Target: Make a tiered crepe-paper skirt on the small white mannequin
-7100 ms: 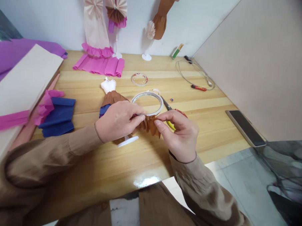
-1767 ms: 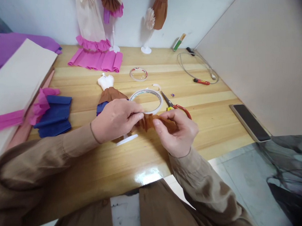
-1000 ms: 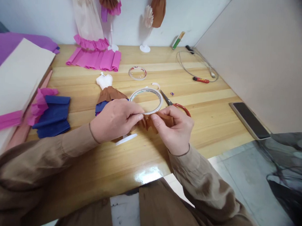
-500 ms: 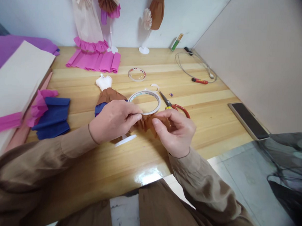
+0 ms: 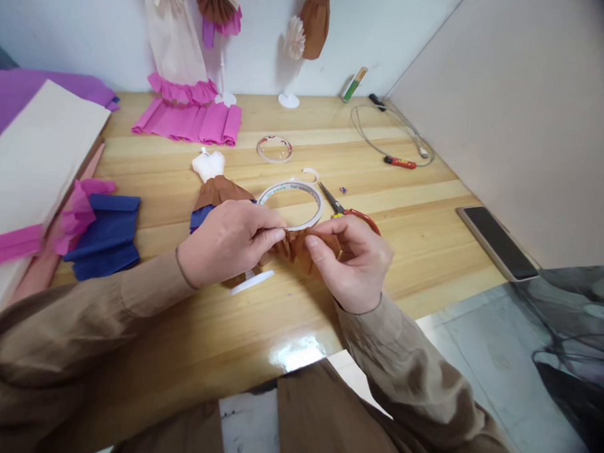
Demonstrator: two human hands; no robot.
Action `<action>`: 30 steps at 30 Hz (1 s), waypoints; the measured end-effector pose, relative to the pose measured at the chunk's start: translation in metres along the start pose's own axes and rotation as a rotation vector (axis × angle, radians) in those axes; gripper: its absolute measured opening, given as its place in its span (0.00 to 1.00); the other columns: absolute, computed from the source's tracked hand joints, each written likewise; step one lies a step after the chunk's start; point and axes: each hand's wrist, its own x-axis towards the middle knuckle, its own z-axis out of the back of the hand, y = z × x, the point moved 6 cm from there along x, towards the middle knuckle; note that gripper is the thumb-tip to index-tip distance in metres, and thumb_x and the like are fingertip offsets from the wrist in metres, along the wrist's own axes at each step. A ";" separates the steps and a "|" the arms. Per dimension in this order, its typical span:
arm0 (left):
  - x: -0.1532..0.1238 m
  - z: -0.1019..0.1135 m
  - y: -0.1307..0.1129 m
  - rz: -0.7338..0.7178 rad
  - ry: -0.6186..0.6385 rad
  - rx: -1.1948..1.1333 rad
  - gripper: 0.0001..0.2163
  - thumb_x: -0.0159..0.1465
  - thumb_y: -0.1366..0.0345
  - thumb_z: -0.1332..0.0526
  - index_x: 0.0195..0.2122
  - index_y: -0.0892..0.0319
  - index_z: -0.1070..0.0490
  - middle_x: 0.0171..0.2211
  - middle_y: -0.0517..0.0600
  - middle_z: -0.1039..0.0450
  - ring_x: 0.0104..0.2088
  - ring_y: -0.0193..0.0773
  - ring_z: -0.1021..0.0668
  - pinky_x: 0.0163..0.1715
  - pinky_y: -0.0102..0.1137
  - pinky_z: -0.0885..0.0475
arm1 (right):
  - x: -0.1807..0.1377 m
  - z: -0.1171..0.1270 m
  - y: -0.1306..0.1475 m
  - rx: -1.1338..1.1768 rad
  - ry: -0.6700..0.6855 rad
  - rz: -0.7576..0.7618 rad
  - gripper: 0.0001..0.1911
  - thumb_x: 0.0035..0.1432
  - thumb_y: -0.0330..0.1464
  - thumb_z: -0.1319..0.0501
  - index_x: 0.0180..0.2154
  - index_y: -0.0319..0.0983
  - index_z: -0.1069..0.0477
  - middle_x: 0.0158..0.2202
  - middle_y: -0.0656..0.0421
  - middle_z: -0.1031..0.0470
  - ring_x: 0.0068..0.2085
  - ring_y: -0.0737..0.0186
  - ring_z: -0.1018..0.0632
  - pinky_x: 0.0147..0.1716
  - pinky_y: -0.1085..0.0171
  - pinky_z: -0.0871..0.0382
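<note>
Both hands pinch a strip of pleated brown crepe paper (image 5: 297, 244) just above the wooden table (image 5: 288, 313). My left hand (image 5: 226, 242) is closed on its left end, over the skirt of a small mannequin doll (image 5: 212, 176) that lies on its side, its round white base (image 5: 252, 282) poking out below my hand. My right hand (image 5: 349, 260) is closed on the paper's right part, thumb on the pleats. A roll of double-sided tape (image 5: 291, 205) lies just behind my fingers. Red-handled scissors (image 5: 347, 209) lie behind my right hand.
Blue and pink crepe pieces (image 5: 101, 232) lie to the left, by a cream sheet (image 5: 29, 154). Pink pleated paper (image 5: 189, 121) and dressed mannequins (image 5: 177, 34) stand at the back wall. A small tape ring (image 5: 274, 148), a cable (image 5: 391, 133), a glue stick (image 5: 354, 84) and a phone (image 5: 496, 242) lie toward the right.
My right fingers have shifted slightly along the brown pleats, gathering the paper closer to my left hand. The left hand has stayed put.
</note>
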 end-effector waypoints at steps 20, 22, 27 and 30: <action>0.004 0.001 -0.004 -0.109 0.040 -0.124 0.13 0.66 0.70 0.44 0.23 0.60 0.31 0.21 0.44 0.31 0.24 0.30 0.30 0.28 0.26 0.38 | 0.010 -0.003 -0.023 0.324 0.146 -0.373 0.13 0.46 0.35 0.30 0.22 0.39 0.33 0.20 0.64 0.30 0.22 0.70 0.32 0.22 0.68 0.37; 0.004 0.000 -0.006 -0.111 0.044 -0.138 0.13 0.66 0.71 0.44 0.23 0.60 0.31 0.20 0.44 0.31 0.24 0.30 0.30 0.28 0.26 0.38 | 0.010 0.001 -0.018 0.289 0.129 -0.319 0.11 0.48 0.34 0.32 0.22 0.39 0.32 0.19 0.64 0.31 0.21 0.70 0.32 0.22 0.68 0.37; 0.003 0.001 -0.011 -0.122 0.037 -0.115 0.13 0.67 0.70 0.44 0.25 0.60 0.30 0.21 0.44 0.31 0.25 0.30 0.30 0.29 0.26 0.38 | 0.005 0.006 -0.008 0.171 0.056 -0.212 0.09 0.50 0.30 0.35 0.22 0.39 0.32 0.19 0.65 0.31 0.21 0.70 0.31 0.23 0.68 0.35; 0.003 0.002 -0.012 -0.126 0.030 -0.076 0.13 0.67 0.69 0.45 0.25 0.60 0.29 0.22 0.44 0.31 0.26 0.31 0.30 0.29 0.27 0.38 | 0.001 0.008 -0.006 0.079 0.012 -0.151 0.07 0.52 0.29 0.35 0.23 0.40 0.31 0.21 0.64 0.28 0.23 0.68 0.28 0.25 0.67 0.33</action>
